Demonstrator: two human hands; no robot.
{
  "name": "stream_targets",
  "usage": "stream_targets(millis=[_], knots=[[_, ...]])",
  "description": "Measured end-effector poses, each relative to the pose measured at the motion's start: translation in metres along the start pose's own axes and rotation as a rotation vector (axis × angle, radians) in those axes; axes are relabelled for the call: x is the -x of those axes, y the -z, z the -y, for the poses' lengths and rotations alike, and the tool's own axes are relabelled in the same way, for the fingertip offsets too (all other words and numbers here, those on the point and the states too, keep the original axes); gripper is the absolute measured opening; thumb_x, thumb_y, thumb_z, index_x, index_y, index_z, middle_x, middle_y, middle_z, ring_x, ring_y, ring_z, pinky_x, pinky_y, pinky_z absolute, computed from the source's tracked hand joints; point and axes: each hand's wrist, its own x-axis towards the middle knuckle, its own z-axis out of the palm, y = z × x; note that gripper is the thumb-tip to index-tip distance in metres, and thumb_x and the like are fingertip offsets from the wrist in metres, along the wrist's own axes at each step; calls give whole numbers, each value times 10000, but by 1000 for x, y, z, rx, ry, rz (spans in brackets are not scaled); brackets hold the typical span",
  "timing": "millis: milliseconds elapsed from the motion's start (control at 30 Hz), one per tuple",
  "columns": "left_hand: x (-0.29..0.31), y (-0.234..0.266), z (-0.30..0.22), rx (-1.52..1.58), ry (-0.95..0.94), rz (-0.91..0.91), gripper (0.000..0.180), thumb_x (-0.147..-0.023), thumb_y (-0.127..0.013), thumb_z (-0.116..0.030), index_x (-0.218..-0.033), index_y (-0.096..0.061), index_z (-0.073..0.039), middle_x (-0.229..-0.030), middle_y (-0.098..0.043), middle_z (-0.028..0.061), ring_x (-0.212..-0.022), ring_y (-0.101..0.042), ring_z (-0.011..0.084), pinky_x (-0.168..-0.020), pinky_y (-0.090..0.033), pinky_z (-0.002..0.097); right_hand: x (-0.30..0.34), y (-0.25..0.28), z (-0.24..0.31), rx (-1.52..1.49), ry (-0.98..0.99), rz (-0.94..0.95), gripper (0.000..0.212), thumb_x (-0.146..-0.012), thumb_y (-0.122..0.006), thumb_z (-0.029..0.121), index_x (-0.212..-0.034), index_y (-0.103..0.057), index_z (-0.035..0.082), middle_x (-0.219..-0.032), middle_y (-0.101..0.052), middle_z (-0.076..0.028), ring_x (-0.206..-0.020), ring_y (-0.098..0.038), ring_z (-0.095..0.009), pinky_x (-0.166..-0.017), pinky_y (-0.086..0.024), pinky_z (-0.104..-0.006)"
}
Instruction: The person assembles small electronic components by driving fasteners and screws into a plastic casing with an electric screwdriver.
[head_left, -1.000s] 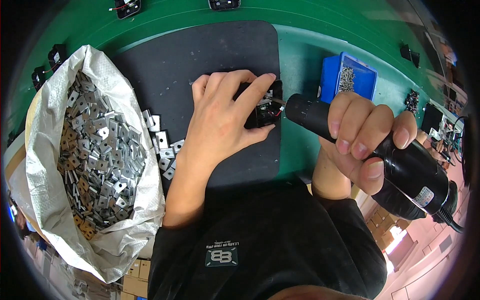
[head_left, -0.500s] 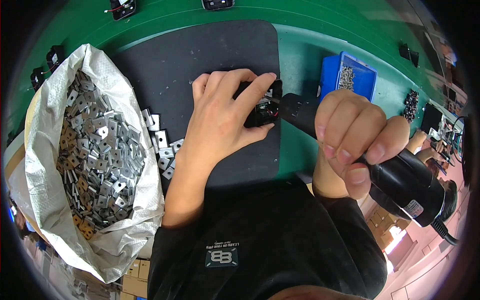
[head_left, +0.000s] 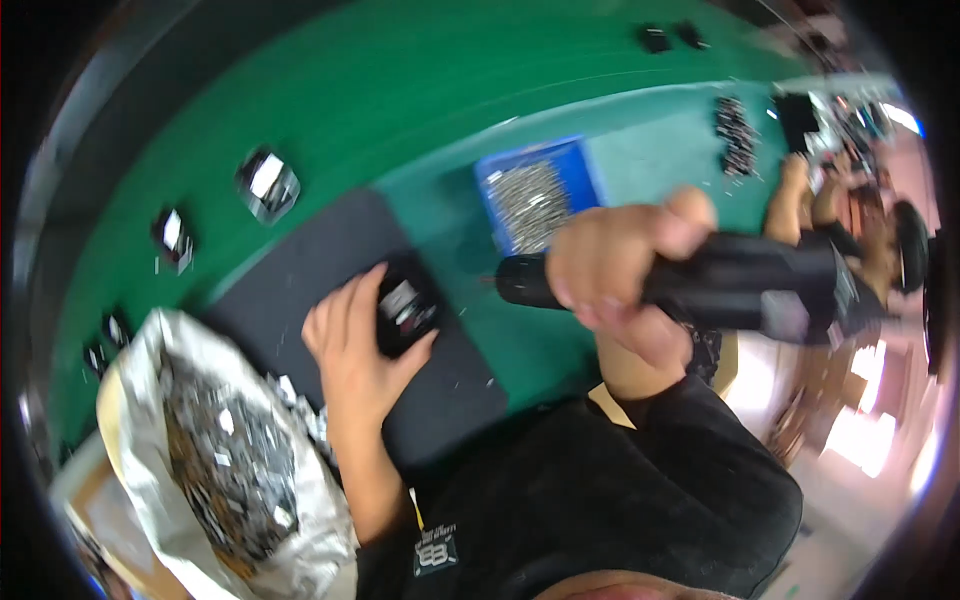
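Observation:
My left hand [head_left: 355, 345] curves around a small black plastic housing [head_left: 405, 312] on the dark mat [head_left: 300, 270], thumb on its near side and fingers on its far side. Something pale shows inside the housing, but blur hides the detail. In my right hand [head_left: 625, 265] is a black electric screwdriver [head_left: 730, 285], held level with its tip pointing left. That tip is apart from the housing, close to a blue tray [head_left: 585, 165] of small screws [head_left: 530, 205].
A white woven sack [head_left: 130, 400] full of square metal plates [head_left: 235, 460] stands at the left, with loose plates beside it. Black housings [head_left: 268, 185] lie along the green bench [head_left: 400, 90]. Dark small parts [head_left: 735, 135] form a pile at far right, near another person's arm [head_left: 790, 195].
My view has swung to the right and blurred. The screwdriver has come away from the housing, turned more level and now sits by the screw tray. My left hand stays on the housing.

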Motion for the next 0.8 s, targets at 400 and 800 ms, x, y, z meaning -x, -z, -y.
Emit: stream_targets(millis=[400,800], knots=[[-94,-10,-40,23,-73,-81,818,-642,-798,-151,-1351,-420,0,-1261,-531,216,-1161,-516,382,-993,-403,430,-64,50,60,-100,-61,-262,466,-742,-666,39,-1161,-487,-55,-703,-596,-65,-586,-570,-117,-572,-470,-255],[-228,-29,-118,-170,-342,90,411,-818,-704,-220,-1157,-593,-17,-1133,-633,169,-1073,-599,293,-884,-465,393,-68,90,95,-20,-17,-26,338,-714,-747,119,-986,-576,12,-793,-612,-23,-737,-560,-99,-673,-469,-276]])
